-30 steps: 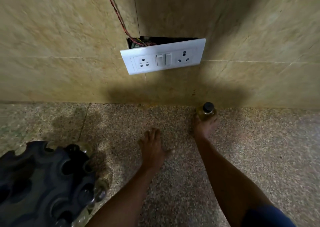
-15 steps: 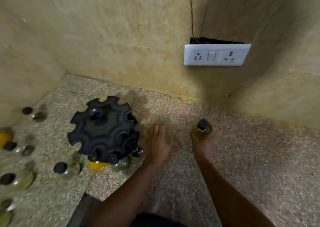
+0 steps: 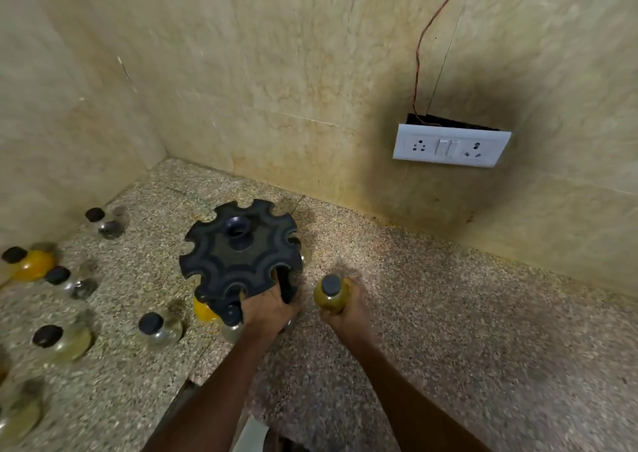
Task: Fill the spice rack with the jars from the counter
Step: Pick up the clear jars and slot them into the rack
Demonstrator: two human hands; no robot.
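The right hand (image 3: 345, 310) grips a yellow-green jar (image 3: 330, 295); the left hand (image 3: 267, 308) clasps the spice rack (image 3: 241, 254). A misaligned slot could knock the rack over.

Speckled granite-like stone counter (image 3: 448, 330), polished but with a dull sheen. Beige marble-look wall tiles (image 3: 276, 71), smooth, faintly glossy. Round black plastic spice rack (image 3: 238, 254), matt, moulded with scalloped slots. Clear glass jar of yellowish-green powder (image 3: 330, 296), glossy, capped with a matt black plastic lid. White plastic switch-and-socket plate (image 3: 450, 146), smooth, satin.
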